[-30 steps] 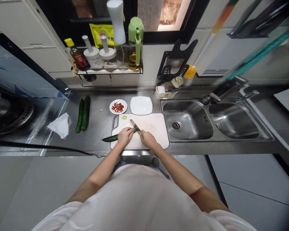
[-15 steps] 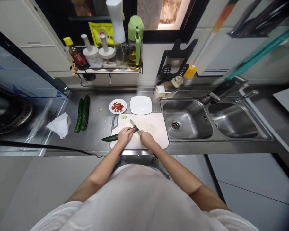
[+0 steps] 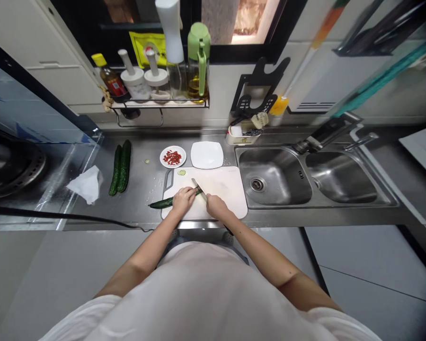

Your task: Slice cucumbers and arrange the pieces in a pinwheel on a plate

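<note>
On the white cutting board (image 3: 230,189) lies a dark green cucumber (image 3: 161,203), its left end reaching past the board's edge. My left hand (image 3: 183,200) is closed over its middle, fingers curled near the right end. My right hand (image 3: 216,207) grips a knife (image 3: 199,186), whose handle is hidden in the fist. The blade slants up to the left across the cucumber's right end; whether it has cut in, I cannot tell. A pale green cucumber slice (image 3: 181,173) rests at the board's top left.
Behind the board stand a small plate (image 3: 162,163) of chopped red pieces and a white square plate (image 3: 207,155). Two cucumbers (image 3: 120,168) and a crumpled white tissue (image 3: 86,184) lie left. A double sink (image 3: 275,182) is right. A seasoning rack (image 3: 163,105) hangs above.
The blade has shifted very slightly over the cucumber's right end. Both hands keep their grips, and the whole view has drifted a little.
</note>
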`<action>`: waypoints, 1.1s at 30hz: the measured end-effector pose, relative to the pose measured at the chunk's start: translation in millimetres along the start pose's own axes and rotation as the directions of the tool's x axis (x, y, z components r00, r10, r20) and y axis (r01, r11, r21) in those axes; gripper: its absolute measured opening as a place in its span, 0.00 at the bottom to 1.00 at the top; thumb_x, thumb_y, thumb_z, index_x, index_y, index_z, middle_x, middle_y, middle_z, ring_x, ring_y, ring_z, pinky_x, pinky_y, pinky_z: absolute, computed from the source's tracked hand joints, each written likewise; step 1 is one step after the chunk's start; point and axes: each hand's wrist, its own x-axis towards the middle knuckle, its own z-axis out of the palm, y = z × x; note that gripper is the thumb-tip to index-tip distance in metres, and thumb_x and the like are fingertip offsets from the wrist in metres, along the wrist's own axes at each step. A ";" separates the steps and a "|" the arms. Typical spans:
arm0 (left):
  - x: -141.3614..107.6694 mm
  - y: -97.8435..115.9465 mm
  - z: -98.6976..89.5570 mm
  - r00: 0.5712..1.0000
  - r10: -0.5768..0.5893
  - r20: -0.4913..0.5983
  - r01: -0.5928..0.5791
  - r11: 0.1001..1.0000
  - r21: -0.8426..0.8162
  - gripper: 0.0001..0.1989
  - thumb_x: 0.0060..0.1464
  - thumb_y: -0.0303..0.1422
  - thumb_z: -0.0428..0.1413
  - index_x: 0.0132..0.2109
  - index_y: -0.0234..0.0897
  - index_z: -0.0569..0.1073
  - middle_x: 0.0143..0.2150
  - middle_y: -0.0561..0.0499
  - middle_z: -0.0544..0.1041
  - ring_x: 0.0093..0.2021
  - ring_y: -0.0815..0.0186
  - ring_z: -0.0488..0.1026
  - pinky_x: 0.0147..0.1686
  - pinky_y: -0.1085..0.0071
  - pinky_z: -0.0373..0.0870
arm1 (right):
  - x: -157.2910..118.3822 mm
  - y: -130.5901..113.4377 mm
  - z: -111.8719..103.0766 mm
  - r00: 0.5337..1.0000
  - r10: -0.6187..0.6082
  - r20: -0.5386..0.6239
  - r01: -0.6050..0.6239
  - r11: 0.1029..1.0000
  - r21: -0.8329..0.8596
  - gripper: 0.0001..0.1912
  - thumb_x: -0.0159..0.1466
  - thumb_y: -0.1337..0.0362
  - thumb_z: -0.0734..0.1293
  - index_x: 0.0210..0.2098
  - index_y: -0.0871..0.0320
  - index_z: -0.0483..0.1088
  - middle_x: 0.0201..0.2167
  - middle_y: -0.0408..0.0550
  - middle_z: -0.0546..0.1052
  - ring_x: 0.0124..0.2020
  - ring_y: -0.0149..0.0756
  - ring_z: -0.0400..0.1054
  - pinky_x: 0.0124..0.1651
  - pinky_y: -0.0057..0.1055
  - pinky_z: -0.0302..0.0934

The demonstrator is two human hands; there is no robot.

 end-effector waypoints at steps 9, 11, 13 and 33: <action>0.2 1.0 -1.3 1.000 0.003 0.002 -0.003 1.000 0.000 0.13 0.63 0.36 0.50 0.48 0.43 0.77 0.44 0.49 0.77 0.43 0.64 0.70 0.43 0.69 0.67 | 10.2 -9.1 0.3 1.000 0.012 0.000 -0.012 1.000 -0.002 0.17 0.65 0.74 0.55 0.52 0.63 0.63 0.44 0.59 0.76 0.47 0.41 0.71 0.43 0.30 0.62; 0.2 1.3 -1.7 1.000 0.002 0.005 -0.002 1.000 -0.001 0.13 0.63 0.36 0.50 0.48 0.43 0.77 0.43 0.48 0.77 0.42 0.65 0.70 0.43 0.69 0.67 | 6.9 -7.3 2.3 1.000 0.015 0.007 -0.015 1.000 -0.005 0.16 0.65 0.74 0.55 0.51 0.62 0.63 0.44 0.59 0.75 0.47 0.42 0.71 0.43 0.31 0.62; 0.2 1.6 -2.4 1.000 -0.002 0.008 0.002 1.000 -0.002 0.13 0.63 0.36 0.50 0.47 0.43 0.77 0.43 0.48 0.77 0.43 0.65 0.70 0.43 0.69 0.67 | 1.9 -3.7 6.1 1.000 0.016 0.009 -0.016 1.000 -0.015 0.15 0.65 0.74 0.54 0.50 0.62 0.64 0.43 0.60 0.75 0.46 0.42 0.71 0.43 0.31 0.62; 0.2 1.3 -1.8 1.000 -0.003 0.007 0.003 1.000 -0.014 0.12 0.63 0.35 0.50 0.47 0.43 0.77 0.43 0.48 0.76 0.44 0.64 0.71 0.44 0.69 0.67 | 4.9 -1.3 13.8 1.000 0.015 -0.006 -0.015 1.000 -0.019 0.16 0.64 0.75 0.55 0.49 0.62 0.64 0.42 0.59 0.76 0.47 0.41 0.71 0.43 0.30 0.62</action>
